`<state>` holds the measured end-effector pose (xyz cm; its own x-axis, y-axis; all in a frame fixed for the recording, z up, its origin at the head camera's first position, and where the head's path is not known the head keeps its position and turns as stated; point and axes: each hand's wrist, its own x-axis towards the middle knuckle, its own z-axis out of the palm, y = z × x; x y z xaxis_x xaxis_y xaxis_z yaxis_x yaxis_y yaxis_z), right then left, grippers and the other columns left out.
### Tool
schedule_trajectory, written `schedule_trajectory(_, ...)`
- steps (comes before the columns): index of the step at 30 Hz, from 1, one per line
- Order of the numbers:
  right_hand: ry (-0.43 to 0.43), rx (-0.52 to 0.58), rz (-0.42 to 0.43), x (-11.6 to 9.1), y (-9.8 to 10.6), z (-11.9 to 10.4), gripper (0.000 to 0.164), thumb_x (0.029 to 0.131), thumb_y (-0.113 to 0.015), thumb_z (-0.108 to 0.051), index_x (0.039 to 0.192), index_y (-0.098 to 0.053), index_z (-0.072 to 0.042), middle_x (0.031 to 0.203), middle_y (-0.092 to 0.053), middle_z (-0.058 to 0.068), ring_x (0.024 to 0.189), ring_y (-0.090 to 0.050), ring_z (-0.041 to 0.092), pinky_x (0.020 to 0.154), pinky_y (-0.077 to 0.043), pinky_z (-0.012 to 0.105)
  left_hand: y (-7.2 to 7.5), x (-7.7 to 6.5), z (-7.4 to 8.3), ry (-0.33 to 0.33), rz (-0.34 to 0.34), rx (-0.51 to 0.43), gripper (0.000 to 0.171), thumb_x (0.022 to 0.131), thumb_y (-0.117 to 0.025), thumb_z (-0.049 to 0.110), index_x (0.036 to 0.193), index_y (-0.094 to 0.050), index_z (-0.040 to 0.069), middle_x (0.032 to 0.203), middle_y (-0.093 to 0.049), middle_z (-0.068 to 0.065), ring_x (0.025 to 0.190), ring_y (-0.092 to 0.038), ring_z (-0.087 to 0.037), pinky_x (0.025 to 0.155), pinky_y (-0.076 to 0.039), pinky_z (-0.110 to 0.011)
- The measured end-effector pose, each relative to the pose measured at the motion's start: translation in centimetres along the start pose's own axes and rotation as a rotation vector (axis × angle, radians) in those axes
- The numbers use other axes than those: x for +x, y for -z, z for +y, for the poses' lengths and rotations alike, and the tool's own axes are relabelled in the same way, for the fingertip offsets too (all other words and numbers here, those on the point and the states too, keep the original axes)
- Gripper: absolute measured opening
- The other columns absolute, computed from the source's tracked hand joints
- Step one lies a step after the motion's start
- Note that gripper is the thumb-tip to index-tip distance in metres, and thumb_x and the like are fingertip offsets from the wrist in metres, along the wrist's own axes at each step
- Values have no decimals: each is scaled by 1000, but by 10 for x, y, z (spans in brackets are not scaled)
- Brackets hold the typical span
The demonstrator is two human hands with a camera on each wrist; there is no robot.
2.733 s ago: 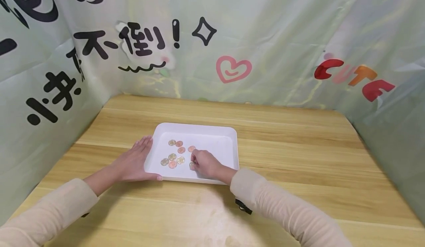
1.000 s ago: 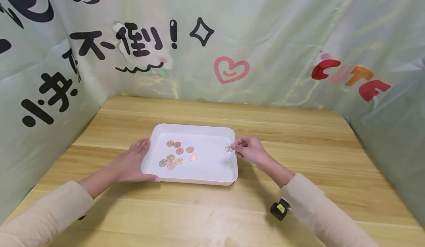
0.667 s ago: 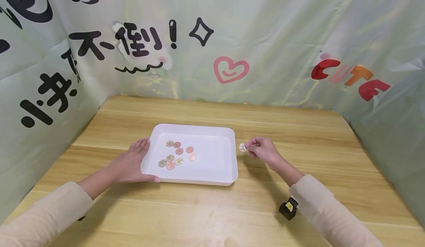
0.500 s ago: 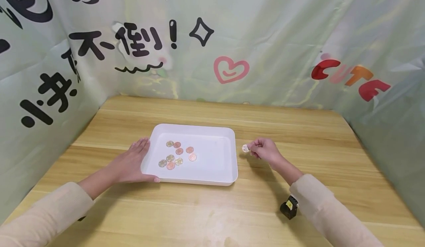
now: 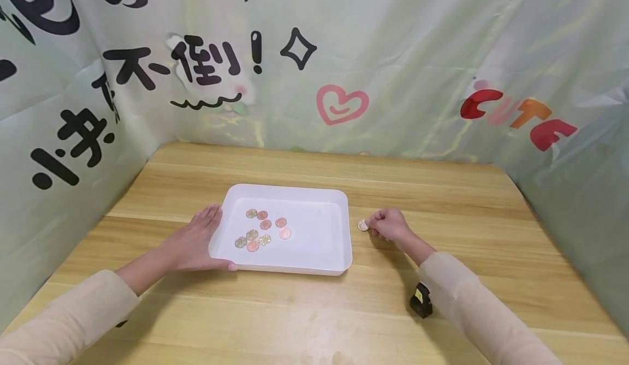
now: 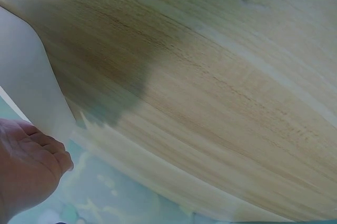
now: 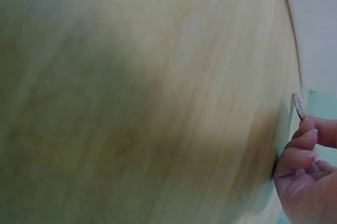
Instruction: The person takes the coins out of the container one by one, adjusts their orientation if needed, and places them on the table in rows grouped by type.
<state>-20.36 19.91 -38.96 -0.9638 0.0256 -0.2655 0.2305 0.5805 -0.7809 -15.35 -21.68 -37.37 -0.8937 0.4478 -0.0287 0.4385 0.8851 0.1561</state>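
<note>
Just right of the white tray (image 5: 319, 234), my right hand (image 5: 390, 225) pinches a silvery coin (image 5: 362, 225) between thumb and fingertips, low over the table. The right wrist view shows the coin (image 7: 298, 107) tilted on edge at the fingertips, the other fingers curled. My left hand (image 5: 196, 239) lies straight-fingered along the tray's left side, with the thumb at its front corner. Inside the tray, on the left half, lie several coins: copper ones such as the copper coin (image 5: 285, 233) and yellowish ones such as the gold-toned coin (image 5: 265, 239).
The wooden table (image 5: 442, 207) extends around the tray on all sides. A printed cloth (image 5: 408, 65) with black writing, a heart and coloured letters hangs behind and at the sides. A small black device (image 5: 421, 300) sits under the right sleeve (image 5: 472, 294).
My right hand has taken the silvery coin from among the others, carried it right over the tray's edge, then lowered it towards the table. The left hand has kept its place.
</note>
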Motion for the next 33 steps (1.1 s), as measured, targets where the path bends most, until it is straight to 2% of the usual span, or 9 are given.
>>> schedule_trajectory(6, -11, -82, 13, 2, -1, -2, 17, 86, -60, -10, 72, -57, -1, 54, -51, -2, 44, -36, 6, 40, -28, 17, -1, 0, 0, -2, 3, 4, 122, 64, -64, 71, 138, -24, -18, 146, -23, -34, 136, -22, -47, 111, -25, -55)
schedule_trajectory(10, 1, -100, 18, 3, -3, -4, 19, 85, -60, -8, 67, -56, -2, 54, -52, -2, 44, -37, 6, 40, -29, 16, -1, 0, 0, 2, 2, -2, 122, 64, -64, 71, 138, -24, -18, 146, -23, -34, 137, -22, -46, 111, -24, -55)
schedule_trajectory(15, 15, -87, 30, 1, -2, -5, 16, 86, -58, -6, 71, -57, -1, 58, -56, 1, 46, -39, 7, 42, -31, 17, 0, -1, 0, 5, -3, -7, 122, 64, -64, 71, 138, -24, -18, 147, -22, -34, 137, -22, -46, 112, -24, -55)
schedule_trajectory(18, 69, -61, 62, 0, -1, -7, 15, 88, -56, -6, 75, -56, 1, 64, -58, 2, 54, -43, 8, 45, -34, 18, 0, -1, 0, 5, -5, -5, 122, 64, -64, 71, 138, -24, -18, 147, -22, -34, 137, -22, -46, 112, -24, -55)
schedule_trajectory(21, 172, -38, 108, -3, 0, -13, 15, 89, -57, -8, 77, -56, 1, 66, -59, 2, 58, -45, 9, 49, -36, 19, 0, 0, 0, 4, -1, -2, 122, 64, -65, 70, 138, -24, -18, 146, -23, -34, 137, -22, -46, 111, -24, -55)
schedule_trajectory(26, 299, 61, 164, -11, -7, -31, 15, 88, -60, -9, 80, -57, 3, 59, -55, 1, 54, -48, 11, 45, -36, 18, 0, 0, 0, 1, 4, 0, 122, 64, -66, 69, 137, -25, -18, 146, -23, -35, 136, -23, -47, 111, -25, -56)
schedule_trajectory(29, 336, 118, 169, -15, -15, -43, 14, 87, -61, -7, 80, -58, 5, 59, -54, 1, 54, -51, 12, 44, -36, 16, 1, 0, 1, 1, 2, 2, 121, 64, -66, 69, 137, -25, -18, 145, -23, -35, 136, -23, -47, 111, -25, -56)
schedule_trajectory(33, 367, 148, 128, -19, -29, -56, 13, 87, -62, -5, 82, -59, 6, 62, -56, 4, 58, -55, 19, 45, -39, 16, 1, 0, 1, 3, 1, 3, 122, 64, -66, 70, 137, -25, -18, 145, -24, -35, 136, -24, -47, 111, -25, -56)
